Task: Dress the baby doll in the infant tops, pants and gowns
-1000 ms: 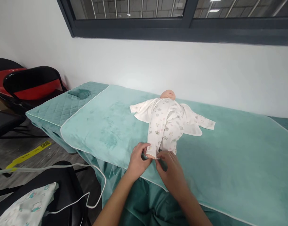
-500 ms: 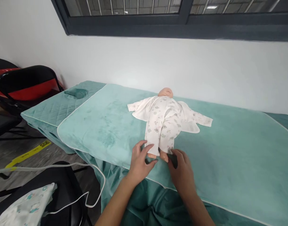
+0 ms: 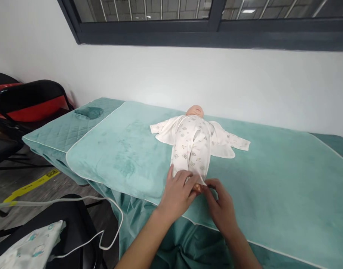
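Note:
A baby doll (image 3: 195,111) lies on its back on the green bed, its head toward the wall and its feet toward me. It wears a white patterned top (image 3: 167,130) with the sleeves spread wide, and white patterned trousers (image 3: 191,145). My left hand (image 3: 178,190) is closed around the doll's feet and lower legs at the trouser hems, hiding most of them. With thumb and forefinger, my right hand (image 3: 220,203) pinches the hem of the right-hand trouser leg. A bit of the doll's foot (image 3: 198,187) shows between my hands.
The bed (image 3: 104,149) has a green cover and a face hole (image 3: 89,113) at its left end. Black chairs (image 3: 31,101) stand at left. On the nearest chair lies a white printed package (image 3: 31,244), with a white cable (image 3: 110,201) looping beside it. Behind are a wall and window.
My left hand has moved right and closed over the doll's feet, which were showing below the hems. The legs are now drawn together, and my right hand tugs the hem outward.

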{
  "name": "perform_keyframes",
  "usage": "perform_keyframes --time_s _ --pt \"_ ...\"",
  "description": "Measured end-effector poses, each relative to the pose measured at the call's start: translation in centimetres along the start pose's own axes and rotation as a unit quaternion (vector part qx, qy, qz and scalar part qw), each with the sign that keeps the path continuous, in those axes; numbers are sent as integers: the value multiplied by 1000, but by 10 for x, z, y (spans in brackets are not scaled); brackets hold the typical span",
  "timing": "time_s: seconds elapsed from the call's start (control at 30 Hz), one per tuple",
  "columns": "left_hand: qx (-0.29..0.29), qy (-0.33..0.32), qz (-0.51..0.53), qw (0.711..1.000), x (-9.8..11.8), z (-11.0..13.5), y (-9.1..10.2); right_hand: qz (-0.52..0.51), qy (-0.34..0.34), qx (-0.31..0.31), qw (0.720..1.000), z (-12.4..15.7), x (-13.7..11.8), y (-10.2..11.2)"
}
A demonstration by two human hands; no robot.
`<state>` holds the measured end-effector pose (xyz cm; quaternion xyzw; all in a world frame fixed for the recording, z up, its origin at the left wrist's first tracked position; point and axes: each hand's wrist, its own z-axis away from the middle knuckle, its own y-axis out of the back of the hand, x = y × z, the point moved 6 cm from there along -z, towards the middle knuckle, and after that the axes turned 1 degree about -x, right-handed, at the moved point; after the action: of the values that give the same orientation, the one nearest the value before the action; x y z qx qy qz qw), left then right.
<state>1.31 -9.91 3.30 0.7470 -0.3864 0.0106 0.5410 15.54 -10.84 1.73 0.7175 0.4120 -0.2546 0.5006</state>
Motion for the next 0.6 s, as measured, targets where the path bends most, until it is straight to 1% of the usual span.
perform_keyframes --time_s 0.13,0.23,0.33,0.47,0.6 --pt "24 7 49 999 3 0 -1 -21 27 -4 999 0 -13 9" --pt "48 21 92 994 3 1 -3 -15 45 -10 999 -1 -20 14" --pt "76 34 106 991 1 3 -4 -4 59 -18 998 1 -23 17" --pt "74 44 106 991 0 5 -6 -2 88 -39 995 7 -24 14" --pt "63 54 111 990 -2 4 -5 -4 83 -40 996 12 -21 14"
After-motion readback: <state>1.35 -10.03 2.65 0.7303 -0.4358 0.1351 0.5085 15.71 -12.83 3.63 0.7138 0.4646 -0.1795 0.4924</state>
